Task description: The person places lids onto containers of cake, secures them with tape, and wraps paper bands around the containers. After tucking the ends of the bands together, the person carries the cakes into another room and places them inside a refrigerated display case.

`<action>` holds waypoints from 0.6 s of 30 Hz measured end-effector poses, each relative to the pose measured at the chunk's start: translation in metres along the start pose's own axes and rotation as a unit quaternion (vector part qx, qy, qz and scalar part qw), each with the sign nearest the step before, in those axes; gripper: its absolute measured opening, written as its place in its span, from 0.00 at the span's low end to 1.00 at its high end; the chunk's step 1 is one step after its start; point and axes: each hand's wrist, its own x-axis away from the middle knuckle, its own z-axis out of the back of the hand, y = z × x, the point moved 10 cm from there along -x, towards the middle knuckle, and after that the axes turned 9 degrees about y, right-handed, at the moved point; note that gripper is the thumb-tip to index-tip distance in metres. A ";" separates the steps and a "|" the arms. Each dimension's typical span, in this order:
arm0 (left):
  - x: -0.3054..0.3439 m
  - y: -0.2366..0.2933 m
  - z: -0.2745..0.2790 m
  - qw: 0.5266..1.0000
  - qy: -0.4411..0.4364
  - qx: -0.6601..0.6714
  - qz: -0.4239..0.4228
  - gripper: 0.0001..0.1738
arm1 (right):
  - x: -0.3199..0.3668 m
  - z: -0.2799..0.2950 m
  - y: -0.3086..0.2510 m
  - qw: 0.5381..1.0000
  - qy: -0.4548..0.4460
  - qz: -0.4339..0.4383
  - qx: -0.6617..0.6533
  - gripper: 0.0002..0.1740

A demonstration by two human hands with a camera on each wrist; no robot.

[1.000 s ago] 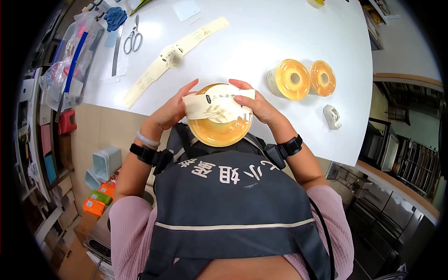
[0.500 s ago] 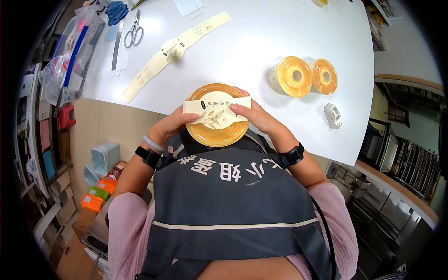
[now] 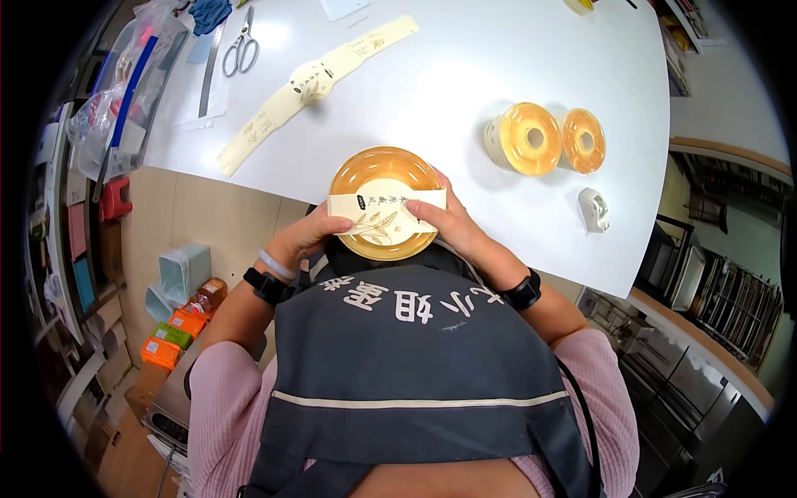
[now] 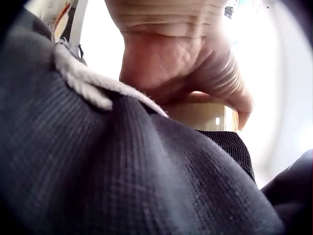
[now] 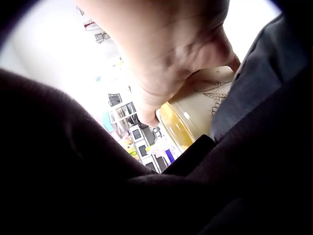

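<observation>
Both hands hold a round golden-lidded container (image 3: 387, 166) at the table's near edge, in front of the apron. Across its lid lies a cream printed paper band (image 3: 386, 217). The left hand (image 3: 311, 232) grips the container's left side, thumb on the band's end. The right hand (image 3: 455, 217) grips the right side with its thumb pressing on the band. Fingers under the container are mostly hidden. In the left wrist view the left hand (image 4: 181, 63) curls at the container; the right wrist view shows the right hand (image 5: 171, 58) against its side (image 5: 178, 125).
Another cream paper band (image 3: 312, 83) lies flat across the white table (image 3: 432, 91). Two golden-lidded containers (image 3: 531, 139) stand at the right, near a white tape dispenser (image 3: 594, 209). Scissors (image 3: 242, 46), a ruler (image 3: 207, 81) and a clear plastic bin (image 3: 133, 108) are at the left.
The left hand's fingers, extended earlier, now hold the container, with the thumb on the band. The band now lies flatter and lower across the lid. The container's lid has tilted more toward the head camera.
</observation>
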 end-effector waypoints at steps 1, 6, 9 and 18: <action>-0.004 0.002 0.000 1.000 0.000 0.000 -0.003 0.48 | -0.004 0.002 -0.001 1.000 0.010 -0.003 -0.023 0.50; -0.045 0.034 0.065 0.978 0.161 0.105 -0.076 0.42 | -0.049 0.029 -0.004 0.983 0.085 -0.078 -0.145 0.29; -0.045 0.102 0.139 0.781 0.396 -0.412 -0.253 0.36 | -0.093 0.067 0.006 0.971 0.155 -0.085 -0.161 0.32; -0.056 0.163 0.193 0.539 0.494 -0.661 -0.169 0.30 | -0.148 0.117 -0.016 0.934 0.253 -0.047 -0.248 0.61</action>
